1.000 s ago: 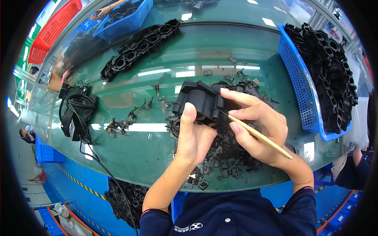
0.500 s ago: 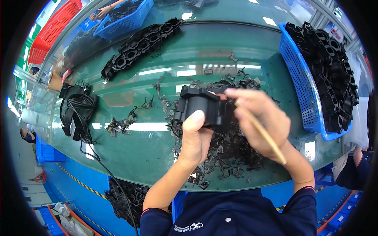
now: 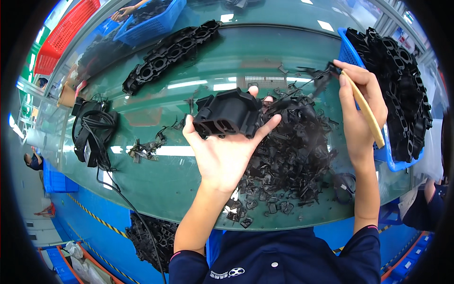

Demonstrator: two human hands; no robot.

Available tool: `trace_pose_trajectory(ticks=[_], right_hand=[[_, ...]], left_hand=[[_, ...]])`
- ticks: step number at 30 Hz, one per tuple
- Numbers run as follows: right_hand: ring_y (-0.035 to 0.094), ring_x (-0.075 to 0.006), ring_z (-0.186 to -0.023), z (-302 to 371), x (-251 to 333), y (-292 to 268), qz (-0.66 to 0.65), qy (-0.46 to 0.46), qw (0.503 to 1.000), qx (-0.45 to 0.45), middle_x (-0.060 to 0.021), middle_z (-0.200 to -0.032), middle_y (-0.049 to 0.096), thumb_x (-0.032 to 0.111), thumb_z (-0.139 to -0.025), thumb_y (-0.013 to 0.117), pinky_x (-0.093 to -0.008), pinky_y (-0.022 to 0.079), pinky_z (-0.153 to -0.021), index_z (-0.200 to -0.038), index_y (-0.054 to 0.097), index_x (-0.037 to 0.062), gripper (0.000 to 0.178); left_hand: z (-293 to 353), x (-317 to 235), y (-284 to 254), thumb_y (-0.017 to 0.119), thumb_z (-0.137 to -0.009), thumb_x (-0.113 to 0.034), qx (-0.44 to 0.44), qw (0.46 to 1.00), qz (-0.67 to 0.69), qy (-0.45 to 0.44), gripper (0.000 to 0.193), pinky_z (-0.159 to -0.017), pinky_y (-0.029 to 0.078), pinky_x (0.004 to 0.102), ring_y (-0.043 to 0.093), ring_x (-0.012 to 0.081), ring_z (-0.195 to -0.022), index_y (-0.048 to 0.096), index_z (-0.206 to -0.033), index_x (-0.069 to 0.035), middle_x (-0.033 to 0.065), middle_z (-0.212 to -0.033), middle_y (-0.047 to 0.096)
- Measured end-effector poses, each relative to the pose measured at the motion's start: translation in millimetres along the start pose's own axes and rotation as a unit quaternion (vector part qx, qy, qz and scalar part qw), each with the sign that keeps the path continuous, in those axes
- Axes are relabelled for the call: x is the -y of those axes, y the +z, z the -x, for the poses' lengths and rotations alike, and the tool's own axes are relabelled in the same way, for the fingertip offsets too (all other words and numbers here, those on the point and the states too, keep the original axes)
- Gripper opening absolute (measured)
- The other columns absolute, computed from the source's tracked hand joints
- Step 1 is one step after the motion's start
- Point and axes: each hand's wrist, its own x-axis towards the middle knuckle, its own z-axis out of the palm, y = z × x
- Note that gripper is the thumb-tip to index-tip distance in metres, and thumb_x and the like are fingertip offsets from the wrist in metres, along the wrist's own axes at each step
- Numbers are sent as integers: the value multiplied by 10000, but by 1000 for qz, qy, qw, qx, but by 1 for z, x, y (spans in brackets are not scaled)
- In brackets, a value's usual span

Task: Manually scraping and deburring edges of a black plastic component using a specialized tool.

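So the left hand (image 3: 220, 158) has thumb and fingers spread wide around the black part (image 3: 228, 113), up over the tabletop (image 3: 170, 189), long axis roughly sideways and openings facing down toward the wearer. Right of that there's a big scrap pile (image 3: 291, 165), then the right hand (image 3: 354, 125) pinching a stringy scrap (image 3: 334, 69) plus a tan tool (image 3: 371, 120) slanting upper-left to lower-right, near the blue basket (image 3: 349, 49).

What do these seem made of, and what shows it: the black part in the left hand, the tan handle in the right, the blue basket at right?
Black part: probably moulded plastic, matte; dull highlights.
Tan handle: perhaps wood or bamboo, smooth; pale straw colour.
Blue basket: likely plastic, semi-glossy; perforated wall.
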Motion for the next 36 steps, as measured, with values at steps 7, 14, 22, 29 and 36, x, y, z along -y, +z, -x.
trace_pose_trajectory(ticks=[7, 14, 22, 29, 36], right_hand=[[576, -122, -904, 11, 10, 5, -291, 196, 923, 155, -129, -1044, 627, 38, -826, 603, -243, 458, -781, -866, 595, -22, 73], [627, -139, -684, 21, 22, 13, -419, 338, 829, 150, -133, -849, 637, 189, -962, 452, -241, 496, -657, -1131, 509, -5, 263], [571, -92, -607, 30, 14, 18, -455, 342, 787, 239, -25, -759, 559, 195, -929, 539, -215, 451, -579, -945, 569, -4, 202], [512, -61, -649, 8, 18, -4, -347, 274, 867, 230, -10, -731, 544, 101, -893, 571, -224, 426, -597, -864, 569, -1, 107], [555, -227, -641, 13, 29, -5, -212, 21, 950, 230, -112, -758, 562, 24, -821, 615, -318, 449, -597, -869, 551, -3, 85]], left_hand=[[-2, 3, -4, 470, -859, -536, -59, 998, 25, 24, 673, -1066, 288, 442, 360, 314, -1281, 401, -1308, -40, 182, -1372, 385], [4, 6, -6, 621, -807, -406, -35, 998, 14, 51, 707, -1111, 229, 432, 306, 297, -1317, 354, -1347, -37, 197, -1409, 327], [1, 14, 5, 691, -659, -307, 19, 980, -189, 55, 777, -1083, 278, 425, 362, 263, -1272, 375, -1316, -40, 140, -1376, 356], [7, 1, 19, 729, -641, -230, 2, 898, -429, 101, 864, -1014, 360, 390, 467, 246, -1176, 299, -1359, -16, 146, -1306, 417], [3, -1, -5, 847, -521, -196, 67, 702, -685, 182, 759, -902, 412, 314, 519, 202, -1024, 512, -1180, -23, 83, -1081, 515]])
